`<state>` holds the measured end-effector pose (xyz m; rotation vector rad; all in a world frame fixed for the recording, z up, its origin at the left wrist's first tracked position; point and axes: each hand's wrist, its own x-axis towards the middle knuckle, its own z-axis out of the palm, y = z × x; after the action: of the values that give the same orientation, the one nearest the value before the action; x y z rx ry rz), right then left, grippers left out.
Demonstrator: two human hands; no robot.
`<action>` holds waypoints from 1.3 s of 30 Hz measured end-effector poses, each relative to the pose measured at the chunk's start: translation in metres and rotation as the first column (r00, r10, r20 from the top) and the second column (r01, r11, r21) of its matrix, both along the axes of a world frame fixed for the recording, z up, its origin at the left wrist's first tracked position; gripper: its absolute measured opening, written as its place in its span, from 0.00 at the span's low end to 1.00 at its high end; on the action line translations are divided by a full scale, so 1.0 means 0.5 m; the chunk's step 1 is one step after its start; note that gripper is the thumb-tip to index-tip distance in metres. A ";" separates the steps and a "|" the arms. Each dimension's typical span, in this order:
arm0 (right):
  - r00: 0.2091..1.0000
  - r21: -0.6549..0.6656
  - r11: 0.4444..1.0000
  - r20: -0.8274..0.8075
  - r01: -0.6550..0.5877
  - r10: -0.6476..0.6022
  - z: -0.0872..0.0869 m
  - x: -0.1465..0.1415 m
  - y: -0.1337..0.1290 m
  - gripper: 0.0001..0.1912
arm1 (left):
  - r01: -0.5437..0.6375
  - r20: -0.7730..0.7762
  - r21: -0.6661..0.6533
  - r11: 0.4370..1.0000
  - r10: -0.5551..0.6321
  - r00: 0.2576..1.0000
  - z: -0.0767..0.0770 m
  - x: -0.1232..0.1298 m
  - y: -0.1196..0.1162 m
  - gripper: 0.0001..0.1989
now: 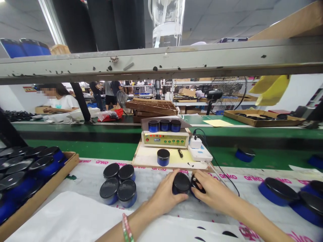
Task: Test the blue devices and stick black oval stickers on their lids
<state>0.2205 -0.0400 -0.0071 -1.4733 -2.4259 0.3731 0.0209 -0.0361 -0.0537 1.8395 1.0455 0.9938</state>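
My left hand (165, 193) is wrapped round a blue jar with a black lid (181, 183), which stands upright on the covered table. Just to its right, my right hand (210, 190) grips a second black-topped piece (198, 184), mostly hidden by the fingers. A group of several lidded blue jars (118, 183) stands left of my hands. One more jar (163, 157) is on the yellow-topped board beyond them. Three jars (164, 125) sit on top of a beige control box (165, 139) with green buttons.
A cardboard tray (45, 188) full of jars is at the left. More jars (277, 191) stand at the right, and one (245, 154) on the green surface. A white adapter (200, 153) trails cables. A shelf beam (161, 60) crosses above. A person (62, 99) sits in the left background.
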 end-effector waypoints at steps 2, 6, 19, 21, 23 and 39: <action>1.000 0.002 1.000 -0.006 -0.001 0.001 0.002 -0.001 0.001 0.02 | -0.003 -0.003 0.005 1.000 0.003 1.000 -0.004 -0.001 0.001 0.41; 1.000 0.011 1.000 -0.021 -0.017 0.017 0.004 -0.001 -0.001 0.02 | -0.007 -0.004 0.026 1.000 0.007 1.000 -0.007 -0.003 0.001 0.41; 0.999 0.064 0.998 -0.046 -0.026 0.029 0.005 0.000 -0.006 0.05 | 0.025 0.002 0.347 0.938 -0.027 1.000 0.009 -0.002 -0.022 0.34; 0.999 0.069 0.997 -0.041 -0.020 0.023 0.007 0.000 -0.006 0.05 | 0.017 0.011 0.375 0.927 -0.023 1.000 0.008 -0.003 -0.021 0.34; 0.999 0.073 0.997 -0.035 -0.011 0.014 0.007 0.000 -0.006 0.06 | 0.015 0.016 0.393 0.919 -0.023 1.000 0.008 -0.004 -0.021 0.33; 0.976 -0.181 0.974 -0.194 -0.138 0.103 0.107 -0.039 -0.049 0.08 | 0.045 0.084 -0.056 0.997 -0.040 0.996 0.049 0.010 -0.043 0.50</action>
<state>0.2010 -0.0645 0.0463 -1.3006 -2.3911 0.7568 0.0257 -0.0573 -0.0290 1.7518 0.9714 0.9961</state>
